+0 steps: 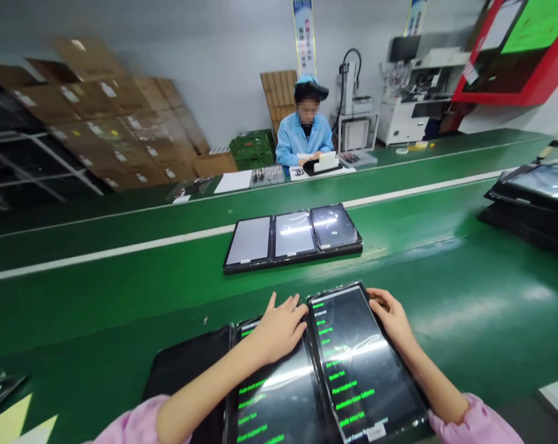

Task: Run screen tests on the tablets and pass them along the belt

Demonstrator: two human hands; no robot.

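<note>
Two tablets with dark screens and green test text lie side by side in front of me. Over the upper part of the left tablet rests my left hand, its fingers spread and reaching toward the gap between the two. The right tablet has my right hand at its upper right corner, thumb by the screen edge and fingers curled round the side. A black tray or pad extends to the left, partly hidden by my left forearm.
Three tablets lie on a black tray farther across the green bench. More dark trays with tablets are stacked at the right. Opposite sits a person in blue. Cardboard boxes and a green crate stand behind.
</note>
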